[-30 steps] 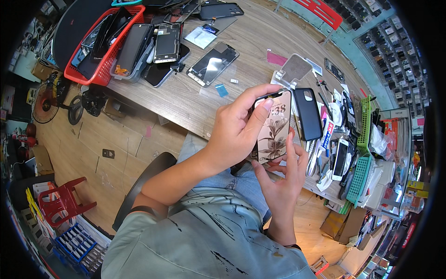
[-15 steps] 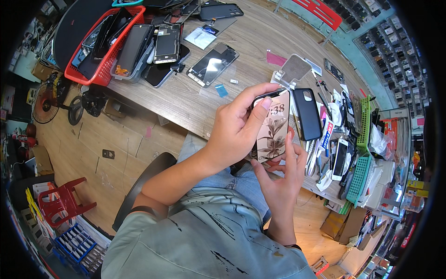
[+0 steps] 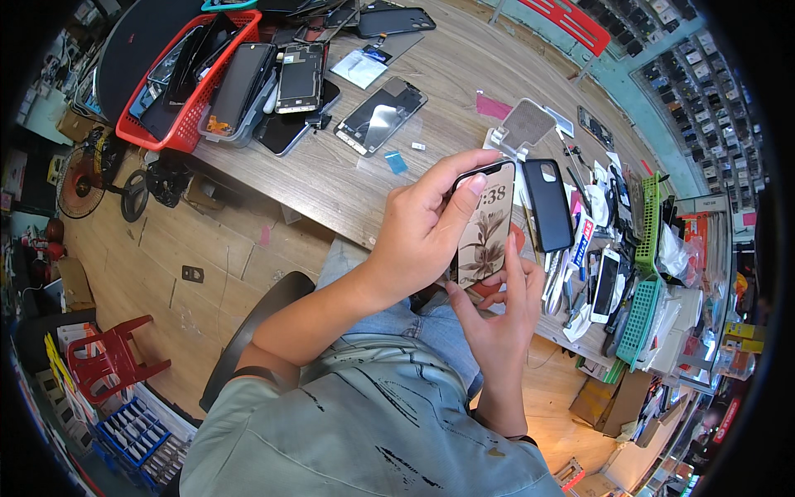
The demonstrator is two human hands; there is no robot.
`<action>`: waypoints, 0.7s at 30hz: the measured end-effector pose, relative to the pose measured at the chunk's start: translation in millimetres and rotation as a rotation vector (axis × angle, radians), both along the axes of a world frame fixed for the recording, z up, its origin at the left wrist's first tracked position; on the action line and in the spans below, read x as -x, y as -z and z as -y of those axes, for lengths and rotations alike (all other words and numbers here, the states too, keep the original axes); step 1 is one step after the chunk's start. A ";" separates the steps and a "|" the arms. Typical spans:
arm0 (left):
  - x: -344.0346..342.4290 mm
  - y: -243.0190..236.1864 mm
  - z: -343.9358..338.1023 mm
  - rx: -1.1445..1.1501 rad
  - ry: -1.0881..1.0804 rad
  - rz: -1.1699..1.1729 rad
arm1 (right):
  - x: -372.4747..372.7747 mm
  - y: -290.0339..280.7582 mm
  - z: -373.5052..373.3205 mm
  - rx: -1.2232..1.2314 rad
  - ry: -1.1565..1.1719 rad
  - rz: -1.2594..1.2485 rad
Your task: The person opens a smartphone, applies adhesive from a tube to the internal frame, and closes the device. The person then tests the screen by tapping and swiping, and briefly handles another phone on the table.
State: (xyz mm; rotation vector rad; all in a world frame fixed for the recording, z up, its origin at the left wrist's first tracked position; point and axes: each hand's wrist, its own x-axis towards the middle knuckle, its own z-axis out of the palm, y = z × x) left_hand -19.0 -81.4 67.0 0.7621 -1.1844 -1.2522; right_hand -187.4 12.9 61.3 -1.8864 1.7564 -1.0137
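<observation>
A smartphone point(image 3: 487, 228) with a lit screen, showing a flower wallpaper, is held upright between my hands over the table's near edge. My left hand point(image 3: 432, 217) grips its upper left, thumb lying on the screen and fingers around the top edge. At the lower right corner, my right hand point(image 3: 507, 302) closes on the phone with thumb and fingers; part of the grip is hidden behind it. A black phone case point(image 3: 547, 205) lies just right of the phone. Beyond the phone stands a small grey phone stand point(image 3: 528, 124).
On the table point(image 3: 451, 83) lies a removed phone screen point(image 3: 382, 115). A red basket point(image 3: 184, 124) full of phone parts stands at the far left. Tools, a white phone point(image 3: 605, 286) and green baskets point(image 3: 640, 321) crowd the right. A red stool point(image 3: 116, 360) is on the floor.
The phone has tilted slightly, and its screen looks a little narrower. My right hand has shifted marginally left; both hands keep their hold.
</observation>
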 end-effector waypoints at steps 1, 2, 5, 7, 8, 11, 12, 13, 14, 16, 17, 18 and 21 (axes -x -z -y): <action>0.1 0.2 0.1 0.003 0.002 0.001 | 0.3 -0.1 0.2 -0.004 0.001 0.002; 0.0 0.8 0.4 0.005 0.003 0.003 | 0.4 -0.1 0.4 -0.009 0.002 0.004; -0.5 -1.1 -0.2 -0.012 0.016 -0.009 | 1.0 -0.4 0.7 -0.014 -0.002 0.021; -0.4 -2.1 -0.6 -0.020 0.023 -0.023 | 1.9 0.3 0.6 -0.017 -0.001 0.030; -0.1 -2.0 -0.8 -0.018 0.025 -0.030 | 2.1 0.5 0.4 -0.019 -0.001 0.035; 0.0 -2.6 -1.4 -0.009 0.028 -0.035 | 2.5 0.1 0.2 -0.019 0.005 0.042; 0.0 -2.9 -1.5 -0.006 0.028 -0.034 | 2.3 -0.2 0.2 -0.018 0.005 0.048; 0.0 -3.3 -1.7 -0.009 0.031 -0.034 | 2.0 -0.6 0.2 -0.016 0.006 0.055; -0.2 -3.4 -1.9 -0.012 0.032 -0.035 | 1.8 -0.8 0.2 -0.014 0.006 0.061; -0.2 -3.3 -1.9 -0.010 0.031 -0.032 | 2.6 -0.8 0.4 -0.012 -0.002 0.069; -0.1 -2.8 -1.7 -0.005 0.029 -0.028 | 3.0 -0.9 0.4 -0.011 -0.006 0.073; -0.1 -2.6 -1.6 0.001 0.026 -0.025 | 3.2 -0.7 0.4 -0.010 -0.005 0.081; -1.1 -4.6 -2.3 -0.023 0.043 -0.018 | 3.4 -0.5 0.0 -0.006 -0.002 0.086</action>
